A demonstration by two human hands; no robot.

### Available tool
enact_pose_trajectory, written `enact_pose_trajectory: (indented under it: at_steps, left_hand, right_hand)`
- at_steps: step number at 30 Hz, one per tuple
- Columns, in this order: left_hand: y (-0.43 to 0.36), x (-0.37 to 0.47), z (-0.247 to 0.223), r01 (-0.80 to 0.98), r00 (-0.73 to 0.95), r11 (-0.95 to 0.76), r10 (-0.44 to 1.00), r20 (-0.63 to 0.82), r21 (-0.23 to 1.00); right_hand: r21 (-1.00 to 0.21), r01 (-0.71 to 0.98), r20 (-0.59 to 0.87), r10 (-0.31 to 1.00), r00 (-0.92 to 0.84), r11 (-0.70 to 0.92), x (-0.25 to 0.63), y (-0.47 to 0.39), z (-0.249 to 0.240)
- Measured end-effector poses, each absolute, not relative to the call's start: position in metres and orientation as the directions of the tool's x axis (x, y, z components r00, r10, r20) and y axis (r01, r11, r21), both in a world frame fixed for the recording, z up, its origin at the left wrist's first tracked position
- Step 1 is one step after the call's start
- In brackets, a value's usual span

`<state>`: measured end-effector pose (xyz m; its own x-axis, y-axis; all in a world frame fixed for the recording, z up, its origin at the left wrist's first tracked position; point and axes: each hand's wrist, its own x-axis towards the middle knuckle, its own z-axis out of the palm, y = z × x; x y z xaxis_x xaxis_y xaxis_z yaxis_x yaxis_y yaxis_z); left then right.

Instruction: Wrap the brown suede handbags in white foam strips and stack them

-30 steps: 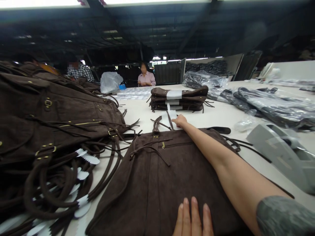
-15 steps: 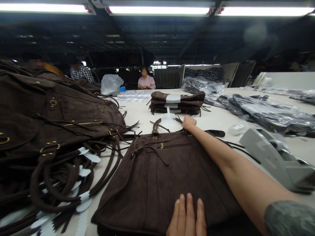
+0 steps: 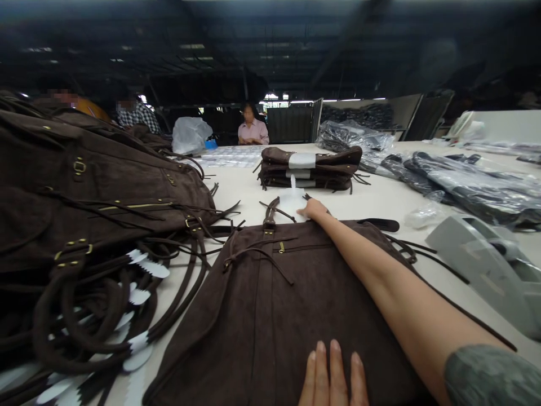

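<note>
Fingers of the left hand point(image 3: 333, 376) lie flat together on the brown bag point(image 3: 270, 316); the right hand point(image 3: 313, 210), outstretched, now rests opened on the white paper point(image 3: 292, 201), no longer fisted.

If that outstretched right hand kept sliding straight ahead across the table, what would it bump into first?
Probably the white paper tag at the right hand's fingertips, then the small stack of folded brown bags beyond it; depth is hard to judge.

The right arm point(image 3: 393, 293) is bare below a short grey mottled sleeve point(image 3: 490, 375); the left hand point(image 3: 333, 378) wears no glove or ring.
</note>
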<state>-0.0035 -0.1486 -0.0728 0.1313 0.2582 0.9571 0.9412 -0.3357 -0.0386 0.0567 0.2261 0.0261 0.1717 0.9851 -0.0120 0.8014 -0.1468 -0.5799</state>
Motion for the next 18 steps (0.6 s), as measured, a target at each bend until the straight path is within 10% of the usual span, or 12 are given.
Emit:
enact_pose_trajectory:
  at_steps: [5,18]
  left_hand:
    - [-0.145,0.010,-0.072,0.935,-0.088,-0.321,0.196,0.977,0.149]
    - [-0.159,-0.028,-0.039,0.875,0.284,-0.466,0.270,0.920,-0.134]
  right_hand:
    - [-0.792,0.587,-0.105,0.984,0.140,-0.168,0.068,0.233,0.033]
    - [-0.972,0.233,-0.071,0.987,-0.145,-0.035,0.096,0.183,0.091]
